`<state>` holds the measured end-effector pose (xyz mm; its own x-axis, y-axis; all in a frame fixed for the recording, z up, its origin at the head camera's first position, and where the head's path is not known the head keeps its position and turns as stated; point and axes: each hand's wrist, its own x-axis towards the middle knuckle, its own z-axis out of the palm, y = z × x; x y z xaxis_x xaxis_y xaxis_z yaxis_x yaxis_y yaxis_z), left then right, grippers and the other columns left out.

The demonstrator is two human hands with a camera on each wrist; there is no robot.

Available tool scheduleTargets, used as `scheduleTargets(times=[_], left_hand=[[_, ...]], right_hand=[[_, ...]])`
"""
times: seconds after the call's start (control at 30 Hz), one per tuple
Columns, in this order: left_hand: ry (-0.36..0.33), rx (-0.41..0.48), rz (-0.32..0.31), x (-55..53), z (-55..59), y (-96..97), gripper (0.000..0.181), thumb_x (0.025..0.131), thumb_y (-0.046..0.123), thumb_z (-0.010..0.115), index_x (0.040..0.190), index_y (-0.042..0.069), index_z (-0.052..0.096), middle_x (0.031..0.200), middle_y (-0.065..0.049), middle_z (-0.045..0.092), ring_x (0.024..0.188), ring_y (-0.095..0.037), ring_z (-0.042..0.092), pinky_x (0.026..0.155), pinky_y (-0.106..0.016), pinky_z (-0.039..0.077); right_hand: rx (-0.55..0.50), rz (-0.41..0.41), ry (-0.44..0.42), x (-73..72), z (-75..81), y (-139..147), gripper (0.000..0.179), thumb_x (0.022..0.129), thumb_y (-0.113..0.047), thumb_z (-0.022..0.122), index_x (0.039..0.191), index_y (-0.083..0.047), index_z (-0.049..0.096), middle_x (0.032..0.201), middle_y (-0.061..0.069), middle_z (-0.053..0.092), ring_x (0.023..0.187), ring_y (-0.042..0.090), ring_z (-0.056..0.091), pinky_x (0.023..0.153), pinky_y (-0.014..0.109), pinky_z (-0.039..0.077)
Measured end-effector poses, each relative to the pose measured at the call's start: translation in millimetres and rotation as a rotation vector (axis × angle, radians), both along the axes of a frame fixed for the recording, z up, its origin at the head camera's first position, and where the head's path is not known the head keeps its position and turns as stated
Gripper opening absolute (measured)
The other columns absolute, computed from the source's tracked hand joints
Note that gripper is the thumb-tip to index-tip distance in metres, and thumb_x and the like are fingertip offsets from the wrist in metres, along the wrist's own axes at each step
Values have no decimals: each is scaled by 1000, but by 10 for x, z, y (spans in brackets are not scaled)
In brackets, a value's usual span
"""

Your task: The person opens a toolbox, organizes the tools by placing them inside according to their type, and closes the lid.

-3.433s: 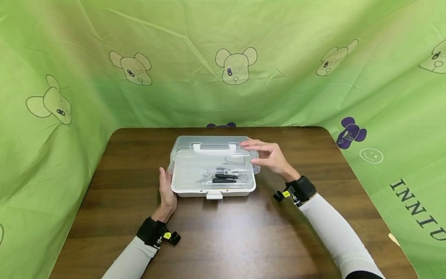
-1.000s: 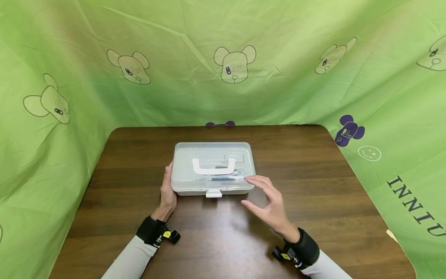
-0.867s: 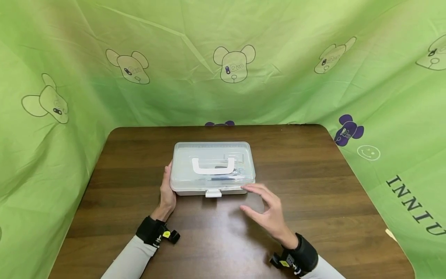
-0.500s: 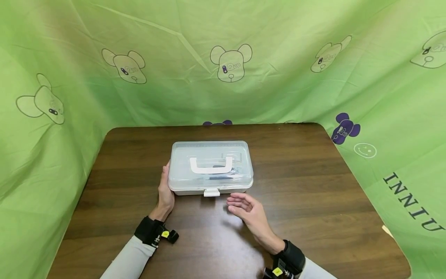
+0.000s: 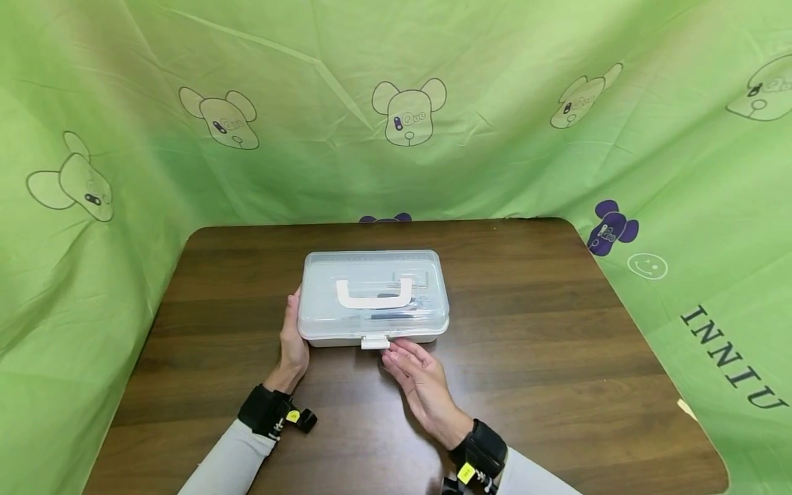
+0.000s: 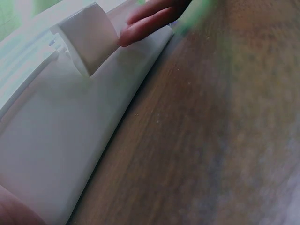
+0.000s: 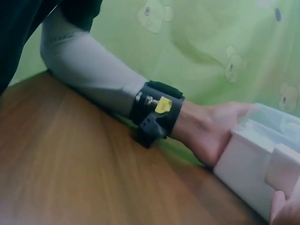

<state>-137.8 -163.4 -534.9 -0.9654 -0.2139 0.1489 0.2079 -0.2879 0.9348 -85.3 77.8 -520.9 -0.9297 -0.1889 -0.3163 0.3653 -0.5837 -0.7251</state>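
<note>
A white plastic storage box (image 5: 334, 342) stands on the table, its clear lid (image 5: 377, 268) lying down over it. A white carry handle (image 5: 374, 302) lies flat on the lid. The front latch (image 6: 91, 40) sticks outward from the box wall. My left hand (image 5: 293, 344) rests along the box's left side, thumb upward; its fingers are mostly hidden in the head view. My right hand (image 5: 421, 381) is at the front, palm turned up, fingertips at the latch's right edge. Through the lid, dark slim tools (image 5: 392, 316) show blurrily.
The brown wooden table (image 5: 544, 330) stretches out around the box. A green cloth (image 5: 495, 137) with printed bear heads hangs behind and at both sides. Black wrist cameras (image 5: 303, 419) sit on both wrists.
The lid has come down over the box since the earliest frame. My right hand has left the lid and moved down and left to the front latch. My left hand stays put.
</note>
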Motion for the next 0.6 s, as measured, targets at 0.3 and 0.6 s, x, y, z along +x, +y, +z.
scheduleTargets(times=[0.3, 0.6], left_hand=[[9, -10, -10, 6, 15, -13, 80, 112, 58, 29, 168, 1, 21, 173, -15, 25, 160, -25, 20, 129, -34, 16], [-15, 2, -4, 3, 6, -8, 79, 113, 56, 29, 167, -1, 21, 174, -17, 23, 160, -27, 18, 130, -40, 12]], right_hand=[[-57, -76, -65, 38, -40, -192, 54, 100, 14, 58, 149, 17, 37, 122, 16, 63, 111, 22, 70, 106, 35, 54], [-141, -156, -152, 52, 6, -371, 44, 101, 9, 63, 142, 14, 45, 121, 15, 68, 113, 24, 71, 109, 38, 52]])
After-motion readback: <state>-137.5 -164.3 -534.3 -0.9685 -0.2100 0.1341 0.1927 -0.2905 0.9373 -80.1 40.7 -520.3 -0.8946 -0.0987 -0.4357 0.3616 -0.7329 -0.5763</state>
